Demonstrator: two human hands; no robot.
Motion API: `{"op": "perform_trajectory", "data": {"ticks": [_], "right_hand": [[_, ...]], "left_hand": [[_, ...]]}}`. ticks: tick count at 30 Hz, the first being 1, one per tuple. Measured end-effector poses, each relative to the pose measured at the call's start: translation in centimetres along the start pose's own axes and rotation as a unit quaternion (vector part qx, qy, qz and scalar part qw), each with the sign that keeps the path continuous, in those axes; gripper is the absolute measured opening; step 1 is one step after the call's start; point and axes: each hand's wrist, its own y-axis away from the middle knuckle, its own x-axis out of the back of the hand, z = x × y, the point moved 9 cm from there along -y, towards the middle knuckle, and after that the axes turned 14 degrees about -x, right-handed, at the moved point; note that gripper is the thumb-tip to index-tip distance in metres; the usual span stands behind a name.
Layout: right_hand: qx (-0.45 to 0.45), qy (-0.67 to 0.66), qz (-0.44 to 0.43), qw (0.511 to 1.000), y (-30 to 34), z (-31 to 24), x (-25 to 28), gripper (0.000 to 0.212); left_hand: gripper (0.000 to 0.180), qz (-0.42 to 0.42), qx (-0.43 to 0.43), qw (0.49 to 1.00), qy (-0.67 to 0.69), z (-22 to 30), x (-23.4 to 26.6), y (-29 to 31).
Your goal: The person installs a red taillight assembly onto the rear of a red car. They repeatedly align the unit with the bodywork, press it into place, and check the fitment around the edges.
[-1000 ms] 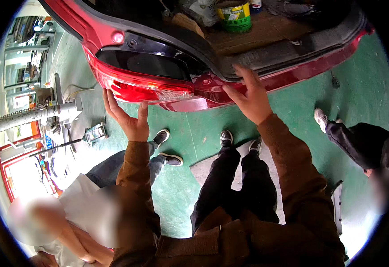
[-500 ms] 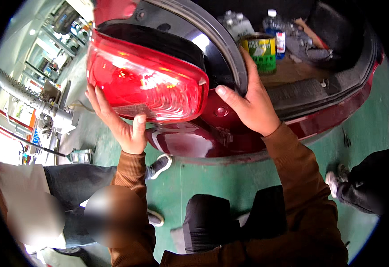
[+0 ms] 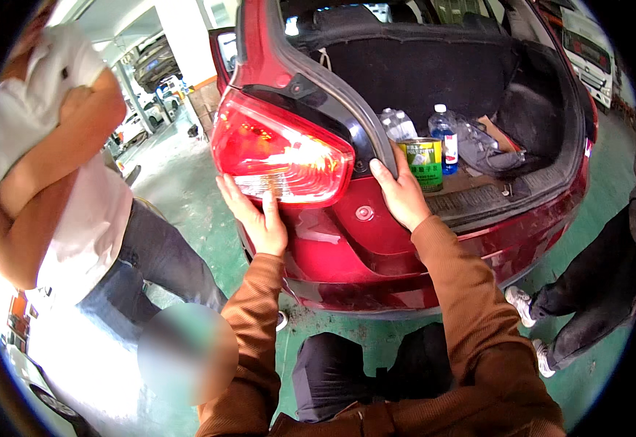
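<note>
Behind a red car [image 3: 376,240] with its boot open, the left hand [image 3: 259,218] is pressing flat, fingers spread, under the red tail light [image 3: 281,156], while the right hand [image 3: 401,193] is clasping the light's inner edge, its long axis running between them.

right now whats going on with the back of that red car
A person has both bare hands on the red car's tail light: the left hand under its lower edge, the right hand at its inner side by the open boot. A paint can and water bottles sit inside. Another person stands alongside, arms folded.
</note>
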Motion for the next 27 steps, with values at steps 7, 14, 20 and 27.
{"op": "perform_trajectory", "data": {"ticks": [7,14,20,27], "right_hand": [[0.004,-0.024,-0.009,1.0,-0.3,0.0,-0.1,0.078],[0.015,-0.051,-0.015,0.998,-0.3,0.3,-0.2,0.075],[0.001,-0.027,0.003,1.0,-0.7,1.1,0.1,0.076],[0.084,0.084,0.111,0.987,0.5,-1.7,0.5,0.067]], "left_hand": [[0.083,0.03,0.004,0.999,-0.03,-0.1,-0.4,0.3],[0.082,0.041,0.012,0.998,-0.048,-0.2,-0.6,1.0],[0.073,0.038,-0.012,0.997,-0.071,0.0,-0.9,0.9],[0.078,0.053,0.015,0.997,-0.046,-1.1,-0.6,0.7]]}}
